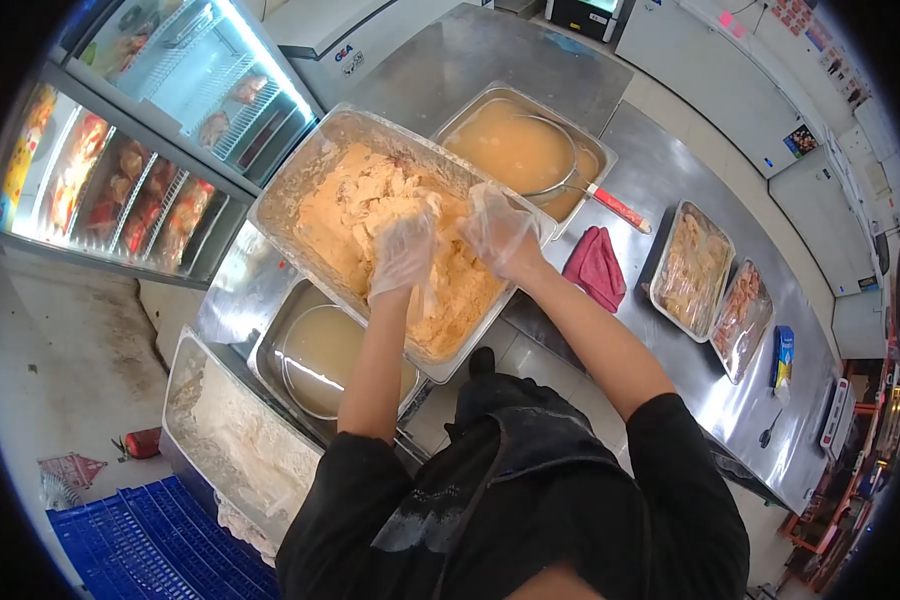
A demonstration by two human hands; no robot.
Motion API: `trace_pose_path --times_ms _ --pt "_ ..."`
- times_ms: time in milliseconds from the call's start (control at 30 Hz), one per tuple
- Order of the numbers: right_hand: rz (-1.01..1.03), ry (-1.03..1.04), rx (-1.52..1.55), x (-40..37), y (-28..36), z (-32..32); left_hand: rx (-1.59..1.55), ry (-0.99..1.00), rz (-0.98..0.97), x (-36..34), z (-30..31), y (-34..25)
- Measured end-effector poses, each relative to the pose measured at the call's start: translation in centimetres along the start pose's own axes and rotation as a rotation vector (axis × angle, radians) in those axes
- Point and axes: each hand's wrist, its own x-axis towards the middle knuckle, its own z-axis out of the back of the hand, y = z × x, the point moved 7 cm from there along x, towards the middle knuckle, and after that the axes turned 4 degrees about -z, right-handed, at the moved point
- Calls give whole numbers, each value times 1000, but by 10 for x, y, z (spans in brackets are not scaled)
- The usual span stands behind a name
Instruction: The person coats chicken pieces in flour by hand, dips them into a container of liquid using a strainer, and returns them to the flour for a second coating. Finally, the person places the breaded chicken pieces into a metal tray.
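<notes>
A large metal tray [315, 262] holds orange flour with coated, lumpy pieces [365, 190] in its upper left part. My left hand [405, 252], in a clear plastic glove, is down in the flour near the middle of the tray. To its right my right hand [495, 232], gloved the same way, is at the tray's right side over the flour. The fingers of both hands are blurred under the loose plastic and flour, so what they hold, if anything, cannot be made out.
Behind the tray stands a pan of cloudy liquid [500, 150] with a red-handled strainer [622, 207]; another liquid pan [315, 345] sits in front. A pink cloth [596, 268], wrapped trays [692, 268] and scissors [768, 430] lie right. A white flour tub [240, 430] and blue crate [155, 540] are lower left.
</notes>
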Motion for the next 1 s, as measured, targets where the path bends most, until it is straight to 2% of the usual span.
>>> trace_pose_path --times_ms 33,100,133,167,200,233,267,300,367,400,433,467,500,533,567,600,667,700,767,867,1000 --pt "-13 -37 -81 5 -6 -15 -84 88 60 -11 -12 2" --pt "-9 -76 -162 13 -2 -25 -357 -92 146 -11 -38 19" --pt "30 71 -305 15 2 -42 -449 -160 176 -14 -40 20" --pt "71 215 -449 14 5 -58 -721 -78 111 -22 -31 2" --pt "85 218 -449 11 3 -64 -858 -46 76 -22 -30 -3" --pt "207 246 -336 3 5 -68 -996 -9 46 -22 -30 -8" --pt "329 274 -225 -7 6 -71 -855 -77 237 -13 -36 13" --pt "343 279 -228 -15 -1 -70 -710 -140 426 -12 -35 31" --pt "327 377 25 -35 -13 -70 -795 -241 465 -12 -30 46" --pt "409 310 92 -48 -8 -66 -873 -320 479 -6 -24 50" --pt "463 223 153 -67 -7 -61 -892 -379 438 -3 -22 53" --pt "205 315 313 -71 7 -47 -888 -403 364 -1 -23 47" --pt "213 112 324 -78 5 -46 -900 -411 269 0 -23 35" --pt "86 111 395 -80 23 -12 -918 -400 190 -3 -26 20" --pt "45 -36 445 -65 5 -68 -942 -397 131 -9 -29 8" --pt "223 -82 424 -68 32 -25 -988 -388 81 -9 -29 -9" --pt "-152 -319 463 -52 -4 -58 -1079 -374 90 -27 -38 -34" --pt "-100 -306 368 -58 6 -47 -1103 -369 110 -40 -42 -41" --pt "38 -120 279 -76 27 -33 -1126 -359 153 -65 -54 -54" --pt "90 -249 144 -88 28 -33 -1147 -347 206 -96 -67 -63" --pt "-6 -229 29 -56 23 -45 -1151 -345 246 -113 -72 -57"
